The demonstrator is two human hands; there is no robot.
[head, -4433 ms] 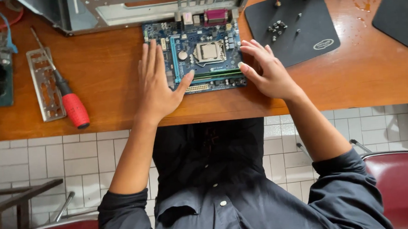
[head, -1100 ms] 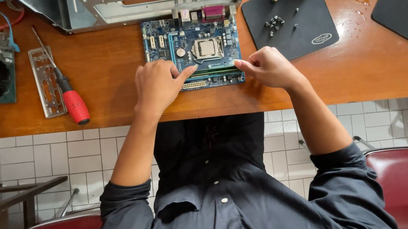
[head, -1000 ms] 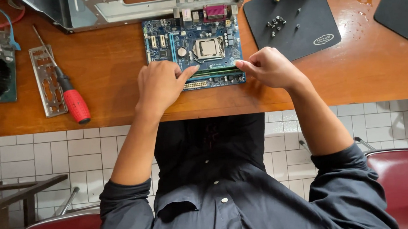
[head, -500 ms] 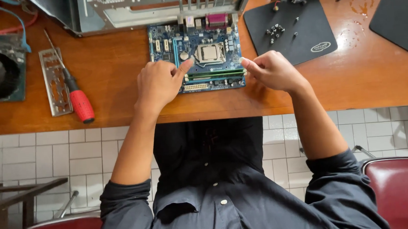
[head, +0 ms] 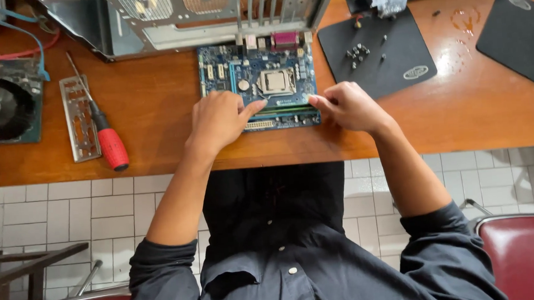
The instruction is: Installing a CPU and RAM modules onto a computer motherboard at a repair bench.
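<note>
A blue motherboard (head: 256,76) lies flat on the brown wooden desk (head: 153,101), just in front of an open metal computer case (head: 209,11). A long green memory stick (head: 284,110) sits in a slot along the board's near edge. My left hand (head: 219,119) is curled, its forefinger pressed on the stick's left end. My right hand (head: 349,105) is curled too, fingertips pinching the stick's right end.
A red-handled screwdriver (head: 109,141) and a metal port plate (head: 78,118) lie to the left, beside a black cooler fan (head: 5,110). A black pad (head: 375,54) with several small screws lies to the right, another black pad (head: 516,36) beyond it. Red chairs stand below.
Both hands lay flat beside the board at first. They have since curled in onto the two ends of the memory stick, where they stay. The view has shifted slightly.
</note>
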